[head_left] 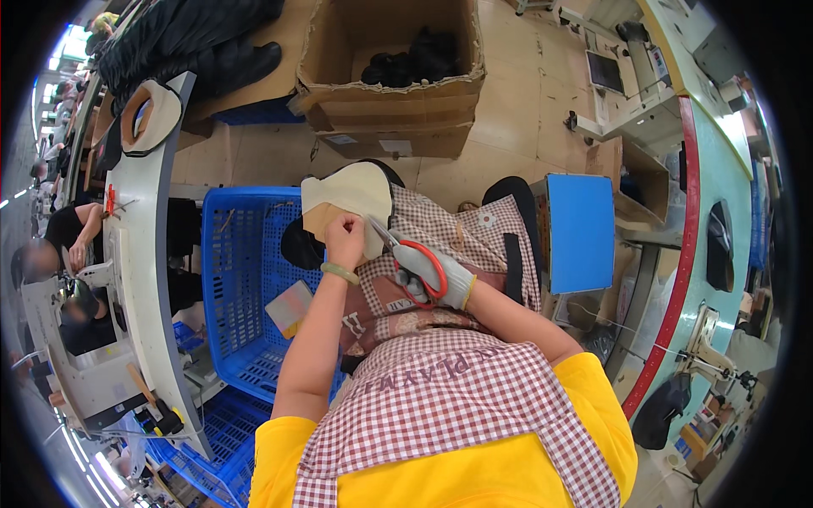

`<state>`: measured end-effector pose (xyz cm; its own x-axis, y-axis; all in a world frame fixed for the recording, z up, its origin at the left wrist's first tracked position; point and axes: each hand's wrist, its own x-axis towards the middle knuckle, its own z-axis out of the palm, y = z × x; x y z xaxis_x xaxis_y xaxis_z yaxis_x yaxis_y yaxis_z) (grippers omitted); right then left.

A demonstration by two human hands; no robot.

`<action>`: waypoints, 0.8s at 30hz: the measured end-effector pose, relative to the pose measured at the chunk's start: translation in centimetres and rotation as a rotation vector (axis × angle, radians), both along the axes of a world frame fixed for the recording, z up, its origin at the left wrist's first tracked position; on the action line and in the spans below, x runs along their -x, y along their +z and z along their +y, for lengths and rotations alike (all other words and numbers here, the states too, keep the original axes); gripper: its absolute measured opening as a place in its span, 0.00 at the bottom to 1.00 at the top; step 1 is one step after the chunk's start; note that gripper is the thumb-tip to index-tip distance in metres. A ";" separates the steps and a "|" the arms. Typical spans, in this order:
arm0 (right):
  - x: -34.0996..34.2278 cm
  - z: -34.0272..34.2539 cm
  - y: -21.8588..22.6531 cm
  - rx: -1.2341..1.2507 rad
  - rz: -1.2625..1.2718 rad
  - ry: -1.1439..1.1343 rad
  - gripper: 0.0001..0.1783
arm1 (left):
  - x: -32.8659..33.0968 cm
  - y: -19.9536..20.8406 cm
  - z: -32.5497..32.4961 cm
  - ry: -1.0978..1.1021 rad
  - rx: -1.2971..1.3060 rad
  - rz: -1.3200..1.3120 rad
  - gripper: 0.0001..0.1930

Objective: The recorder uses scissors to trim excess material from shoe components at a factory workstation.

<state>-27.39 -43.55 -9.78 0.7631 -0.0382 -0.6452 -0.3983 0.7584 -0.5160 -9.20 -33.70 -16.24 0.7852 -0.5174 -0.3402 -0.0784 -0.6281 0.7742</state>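
Observation:
My bare left hand (345, 244), with a bangle on its wrist, pinches the edge of a cream and tan piece (356, 186) backed with black, perhaps part of a shoe upper. This piece lies over my lap and the rim of the blue basket. In a grey-white work glove, my right hand (453, 281) is closed round red-handled scissors (434, 261). Their blades point up and left, against the piece's edge just right of my left fingers. Whether the blades are parted cannot be made out.
On my left stands a blue plastic basket (216, 279), with a narrow bench (152, 195) beyond it. A cardboard box (389, 118) holding black items is ahead. At right are a blue panel (581, 233) and a green worktable (724, 169) with a red edge.

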 end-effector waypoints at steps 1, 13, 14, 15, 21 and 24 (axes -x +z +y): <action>0.3 0.2 0.0 -0.058 -0.006 0.002 0.21 | 0.2 -0.2 0.3 0.013 0.063 -0.005 0.07; 0.9 0.2 -2.0 -0.254 0.001 -0.007 0.24 | 1.2 -1.0 0.7 0.036 0.160 -0.131 0.05; 0.8 0.2 -2.1 -0.260 0.006 -0.001 0.24 | 1.3 -1.0 0.7 0.031 0.142 -0.146 0.05; 0.6 0.2 -2.1 -0.260 0.007 -0.003 0.24 | 1.5 -0.7 0.6 0.030 0.142 -0.144 0.05; 0.3 0.2 -3.2 -0.366 0.003 -0.081 0.19 | 2.5 0.5 0.0 0.027 0.086 -0.266 0.05; 0.0 0.2 -3.2 -0.447 -0.008 -0.106 0.19 | 2.5 0.4 0.0 0.022 0.094 -0.289 0.05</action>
<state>-27.34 -43.38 -13.03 0.7753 0.1648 -0.6097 -0.3039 0.9436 -0.1314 -11.72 -33.70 -15.84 0.8538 -0.5180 -0.0525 -0.2913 -0.5588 0.7764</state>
